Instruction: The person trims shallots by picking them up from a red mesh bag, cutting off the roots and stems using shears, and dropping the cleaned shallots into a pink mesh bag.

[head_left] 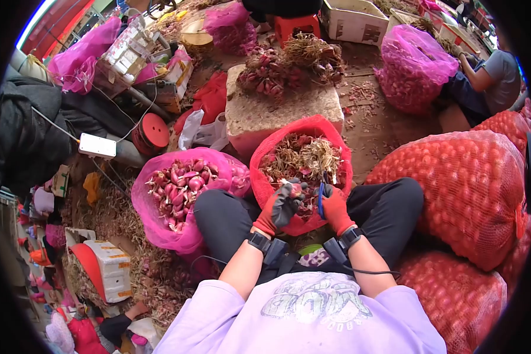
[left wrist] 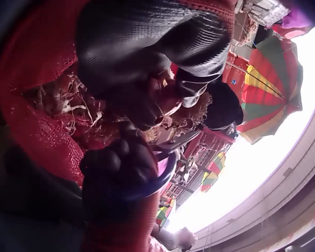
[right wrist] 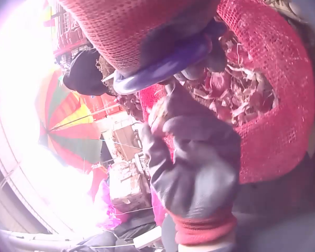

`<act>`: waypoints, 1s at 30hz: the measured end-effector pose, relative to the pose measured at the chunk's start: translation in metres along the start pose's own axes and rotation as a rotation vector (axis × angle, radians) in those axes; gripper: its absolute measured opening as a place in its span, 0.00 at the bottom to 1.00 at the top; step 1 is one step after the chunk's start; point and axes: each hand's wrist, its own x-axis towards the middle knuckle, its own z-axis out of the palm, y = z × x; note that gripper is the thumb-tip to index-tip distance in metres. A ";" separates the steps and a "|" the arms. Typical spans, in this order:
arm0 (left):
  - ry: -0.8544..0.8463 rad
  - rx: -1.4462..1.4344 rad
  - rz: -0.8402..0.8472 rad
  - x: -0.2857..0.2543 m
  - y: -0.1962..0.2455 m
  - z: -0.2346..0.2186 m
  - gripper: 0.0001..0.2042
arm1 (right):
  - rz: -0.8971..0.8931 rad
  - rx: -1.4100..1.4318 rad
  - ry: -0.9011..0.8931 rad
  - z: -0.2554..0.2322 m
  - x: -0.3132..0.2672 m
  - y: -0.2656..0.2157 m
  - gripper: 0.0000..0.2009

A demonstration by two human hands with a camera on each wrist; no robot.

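Observation:
Over the red mesh bag (head_left: 346,162) in my lap, both gloved hands work close together. My left hand (head_left: 284,206) pinches a small shallot (left wrist: 167,98) between thumb and fingers. In my right hand (head_left: 336,210) is a pair of scissors with a blue handle (right wrist: 163,68); their blades (left wrist: 184,139) point towards the shallot in the left wrist view. Dry stalks and roots (head_left: 312,154) and loose skins fill the red bag. Left of it stands a pink mesh bag (head_left: 140,203) holding many trimmed shallots (head_left: 182,189).
A pale block (head_left: 283,115) ahead carries bundled shallots (head_left: 265,74) with dry stalks. Large full red mesh sacks (head_left: 454,186) crowd my right side. A white box on a cable (head_left: 97,146) hangs at left. Another person (head_left: 492,79) sits at far right beside a pink bag (head_left: 416,65).

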 end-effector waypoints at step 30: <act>0.169 0.162 0.292 0.004 0.002 -0.006 0.15 | -0.057 -0.335 -0.180 -0.023 -0.055 -0.041 0.25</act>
